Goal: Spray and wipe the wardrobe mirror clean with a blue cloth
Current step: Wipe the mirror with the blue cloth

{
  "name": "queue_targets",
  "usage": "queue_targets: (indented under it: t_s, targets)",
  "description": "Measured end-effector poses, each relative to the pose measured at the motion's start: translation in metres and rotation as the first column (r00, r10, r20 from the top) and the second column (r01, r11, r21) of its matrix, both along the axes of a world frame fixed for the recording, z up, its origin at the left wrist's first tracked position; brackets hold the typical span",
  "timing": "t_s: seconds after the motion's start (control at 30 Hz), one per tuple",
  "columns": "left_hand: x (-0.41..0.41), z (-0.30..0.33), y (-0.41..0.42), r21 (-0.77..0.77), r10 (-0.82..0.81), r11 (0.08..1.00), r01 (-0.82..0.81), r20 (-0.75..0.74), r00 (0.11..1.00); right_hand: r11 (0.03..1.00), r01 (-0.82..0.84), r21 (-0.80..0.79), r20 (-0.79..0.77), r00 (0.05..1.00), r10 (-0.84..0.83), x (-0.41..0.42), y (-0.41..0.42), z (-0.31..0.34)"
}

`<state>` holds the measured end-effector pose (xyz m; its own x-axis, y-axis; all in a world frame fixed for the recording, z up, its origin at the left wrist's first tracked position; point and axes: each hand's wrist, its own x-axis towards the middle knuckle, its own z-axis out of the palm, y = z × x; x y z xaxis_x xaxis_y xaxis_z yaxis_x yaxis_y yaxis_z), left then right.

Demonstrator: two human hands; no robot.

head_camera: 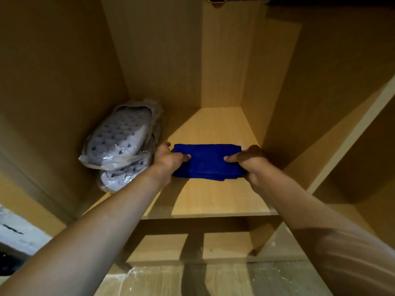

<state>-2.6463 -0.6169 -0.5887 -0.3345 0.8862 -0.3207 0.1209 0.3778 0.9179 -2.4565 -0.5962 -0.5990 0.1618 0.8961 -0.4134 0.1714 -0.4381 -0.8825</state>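
Note:
A folded blue cloth (207,161) lies on a wooden shelf (213,201) inside an open wardrobe. My left hand (168,159) grips its left end, thumb on top. At the cloth's right end my right hand (250,161) holds on the same way. Both arms reach forward into the compartment. No mirror or spray bottle is in view.
A pair of grey perforated clogs (119,144) wrapped in clear plastic leans in the shelf's left corner, touching my left wrist. Wooden side panels (277,92) close in the compartment. A lower shelf (213,246) sits below, and another compartment (363,167) opens to the right.

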Motion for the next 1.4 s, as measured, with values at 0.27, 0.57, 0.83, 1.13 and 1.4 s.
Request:
queue_targets:
  t_s: [0.27,0.57,0.83,1.13,1.4]
  targets:
    - [-0.005,0.007,-0.006,-0.028,0.005,1.0,0.0,0.18,0.984,0.998,-0.047,-0.036,-0.042,0.998,0.045,0.002,0.0,0.008]
    - [-0.001,0.001,-0.032,0.201,-0.047,0.979,0.022,0.122,0.991,0.984,-0.012,0.18,-0.182,0.982,0.046,0.012,-0.022,-0.001]
    - [0.007,0.049,-0.074,0.079,0.015,0.997,-0.022,0.084,0.996,0.992,-0.023,0.122,-0.137,0.99,0.04,0.014,-0.082,0.056]
    - [0.016,0.181,-0.163,-0.193,-0.036,0.981,0.03,-0.025,0.999,0.992,-0.006,-0.124,-0.165,0.986,-0.014,0.028,-0.191,0.191]
    - [0.041,0.325,-0.226,-0.311,-0.038,0.95,0.024,-0.039,0.999,0.976,-0.061,-0.211,-0.102,0.994,0.04,0.058,-0.251,0.337]
